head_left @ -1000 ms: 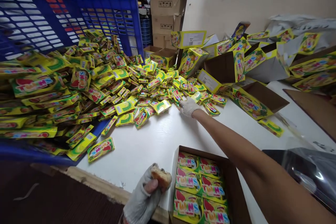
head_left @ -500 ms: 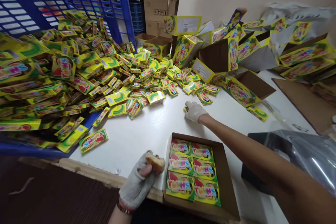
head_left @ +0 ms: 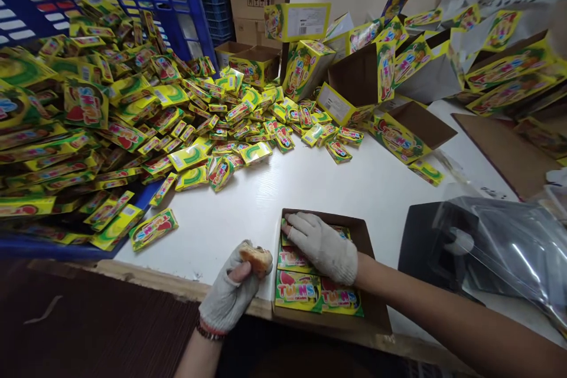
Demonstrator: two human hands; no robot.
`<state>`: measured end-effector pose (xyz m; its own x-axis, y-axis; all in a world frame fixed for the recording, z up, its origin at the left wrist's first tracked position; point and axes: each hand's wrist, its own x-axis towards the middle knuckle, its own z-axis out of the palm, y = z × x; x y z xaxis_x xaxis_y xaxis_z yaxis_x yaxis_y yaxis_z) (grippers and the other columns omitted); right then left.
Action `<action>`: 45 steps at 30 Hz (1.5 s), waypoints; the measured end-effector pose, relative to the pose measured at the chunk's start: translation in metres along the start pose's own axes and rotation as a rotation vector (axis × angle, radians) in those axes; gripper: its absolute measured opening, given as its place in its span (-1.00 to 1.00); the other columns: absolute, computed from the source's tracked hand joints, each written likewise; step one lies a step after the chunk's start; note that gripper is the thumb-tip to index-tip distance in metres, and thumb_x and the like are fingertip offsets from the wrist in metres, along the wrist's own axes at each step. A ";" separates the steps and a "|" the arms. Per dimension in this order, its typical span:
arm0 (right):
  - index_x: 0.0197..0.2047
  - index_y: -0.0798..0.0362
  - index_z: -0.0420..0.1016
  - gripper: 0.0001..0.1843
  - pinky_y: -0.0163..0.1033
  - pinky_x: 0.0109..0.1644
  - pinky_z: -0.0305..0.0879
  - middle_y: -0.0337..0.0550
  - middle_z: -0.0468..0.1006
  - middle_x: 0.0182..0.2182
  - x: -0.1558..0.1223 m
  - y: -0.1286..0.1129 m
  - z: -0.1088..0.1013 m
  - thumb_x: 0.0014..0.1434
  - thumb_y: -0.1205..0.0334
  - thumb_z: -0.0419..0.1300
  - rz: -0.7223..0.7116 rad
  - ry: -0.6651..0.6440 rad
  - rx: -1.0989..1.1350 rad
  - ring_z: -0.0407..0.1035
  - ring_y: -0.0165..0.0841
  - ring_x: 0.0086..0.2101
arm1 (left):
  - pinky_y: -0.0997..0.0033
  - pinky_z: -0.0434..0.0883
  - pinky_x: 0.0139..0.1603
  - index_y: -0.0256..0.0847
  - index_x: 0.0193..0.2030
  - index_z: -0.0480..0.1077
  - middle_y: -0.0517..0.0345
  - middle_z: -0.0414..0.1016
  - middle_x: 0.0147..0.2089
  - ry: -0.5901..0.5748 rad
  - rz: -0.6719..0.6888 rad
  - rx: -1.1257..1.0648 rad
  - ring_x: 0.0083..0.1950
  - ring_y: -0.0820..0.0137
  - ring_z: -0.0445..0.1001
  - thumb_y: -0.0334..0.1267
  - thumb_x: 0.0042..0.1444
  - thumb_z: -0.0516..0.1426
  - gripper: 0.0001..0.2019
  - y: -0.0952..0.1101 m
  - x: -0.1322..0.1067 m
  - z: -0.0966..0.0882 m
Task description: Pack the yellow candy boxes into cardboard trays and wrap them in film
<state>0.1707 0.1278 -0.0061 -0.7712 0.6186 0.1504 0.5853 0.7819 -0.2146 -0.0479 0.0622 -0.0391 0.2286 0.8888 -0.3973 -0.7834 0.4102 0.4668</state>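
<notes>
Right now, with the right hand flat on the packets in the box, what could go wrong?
1. The box sits at the near edge of the table; the right hand pressing down could tip it.
2. The left hand grips a piece of bread beside the box; crumbs could fall on the packets.
3. The loose pile spilling from the blue crate could slide forward.

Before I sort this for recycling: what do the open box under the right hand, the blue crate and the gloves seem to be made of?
Open box: plain brown cardboard, matt, unprinted inside. Blue crate: moulded plastic, slightly glossy, with slotted lattice walls. Gloves on the right hand and the left hand, which grips a bread piece: off-white knitted fabric, probably cotton, matt, visible weave.
</notes>
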 end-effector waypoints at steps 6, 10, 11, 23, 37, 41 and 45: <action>0.03 0.13 0.47 -0.68 0.09 0.06 0.38 0.23 0.42 0.09 -0.025 0.001 -0.003 0.28 0.34 0.01 0.148 -0.019 0.026 0.31 -0.06 0.09 | 0.45 0.39 -0.18 -0.15 -0.21 0.51 0.17 0.54 -0.25 0.001 -0.012 -0.008 -0.25 0.46 0.47 -0.27 -0.19 0.44 -0.64 0.000 -0.002 -0.003; 0.30 0.24 0.25 -0.25 0.32 0.21 0.16 0.36 0.22 0.26 -0.033 -0.011 0.011 0.15 0.02 0.24 0.235 -0.267 0.025 0.07 0.21 0.25 | 0.43 0.39 -0.15 -0.13 -0.20 0.52 0.18 0.54 -0.24 0.023 -0.026 -0.006 -0.23 0.45 0.48 -0.25 -0.21 0.45 -0.62 0.001 -0.001 -0.002; 0.35 0.27 0.18 -0.13 0.37 0.24 0.08 0.39 0.15 0.30 -0.033 -0.014 0.018 0.11 -0.08 0.25 0.261 -0.314 0.035 -0.01 0.26 0.28 | 0.43 0.39 -0.15 -0.13 -0.21 0.52 0.18 0.53 -0.25 0.022 -0.029 -0.004 -0.24 0.46 0.47 -0.25 -0.21 0.45 -0.63 0.001 -0.001 -0.002; -0.07 -0.02 0.56 -0.68 -0.22 -0.08 0.38 -0.14 0.61 -0.15 0.033 0.027 -0.063 0.30 0.08 0.04 0.191 -0.350 0.474 0.48 -0.31 -0.19 | 0.46 0.34 -0.20 -0.18 -0.28 0.52 0.19 0.47 -0.34 -0.013 0.001 0.013 -0.28 0.47 0.42 -0.21 -0.20 0.44 -0.68 0.000 -0.001 0.001; 0.02 0.11 0.37 -0.71 -0.26 -0.17 0.21 0.05 0.53 -0.13 0.187 0.086 -0.045 0.30 0.27 -0.03 0.433 -0.114 -0.058 0.39 -0.27 -0.20 | 0.48 0.36 -0.21 -0.18 -0.31 0.53 0.17 0.51 -0.35 -0.035 0.078 -0.035 -0.31 0.49 0.45 -0.24 -0.17 0.42 -0.74 -0.001 -0.001 0.005; -0.14 0.08 0.42 -0.76 -0.32 -0.29 0.15 -0.14 0.51 -0.28 0.102 0.065 -0.103 0.17 0.29 0.00 0.386 -0.227 0.165 0.32 -0.37 -0.34 | 0.46 0.40 -0.11 -0.14 -0.27 0.54 0.18 0.55 -0.29 -0.037 0.016 -0.031 -0.22 0.46 0.50 -0.27 -0.18 0.43 -0.71 0.001 0.000 0.002; -0.28 0.09 0.49 -0.79 -0.34 -0.42 0.11 -0.25 0.46 -0.45 0.019 0.034 -0.122 -0.02 0.32 0.10 0.338 -0.848 0.480 0.28 -0.42 -0.45 | 0.49 0.43 -0.15 -0.10 -0.23 0.53 0.22 0.56 -0.26 -0.033 -0.015 -0.019 -0.22 0.47 0.49 -0.27 -0.18 0.43 -0.68 0.002 0.002 0.000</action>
<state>0.2067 0.1753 0.1067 -0.6168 0.3965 -0.6799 0.7863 0.3490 -0.5098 -0.0490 0.0642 -0.0393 0.2585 0.8890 -0.3779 -0.7908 0.4194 0.4457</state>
